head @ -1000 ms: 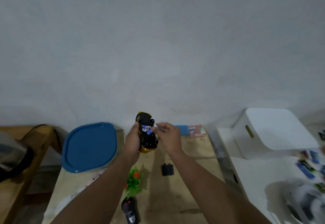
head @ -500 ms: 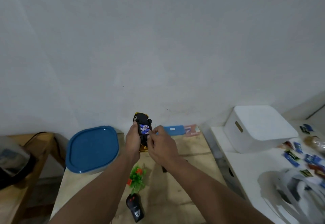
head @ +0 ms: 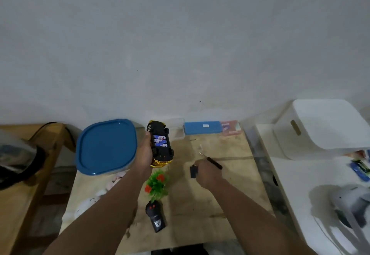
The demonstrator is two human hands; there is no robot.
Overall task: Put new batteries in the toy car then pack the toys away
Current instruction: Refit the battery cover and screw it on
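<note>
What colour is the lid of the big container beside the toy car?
The rounded square lid is plain blue, seen clearly in the head view.

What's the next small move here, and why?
Probably lift the cover and bring it to the car. The left hand holds the car belly up with batteries showing in the open bay; the right hand is down at the cover on the table, beside the screwdriver.

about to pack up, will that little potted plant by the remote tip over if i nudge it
Probably yes. The potted plant looks top-heavy, its foliage spreading wider than whatever base shows. It is likely light plastic, so a nudge may slide it toward the remote close beside it. The leaves should flex, not break.
</note>
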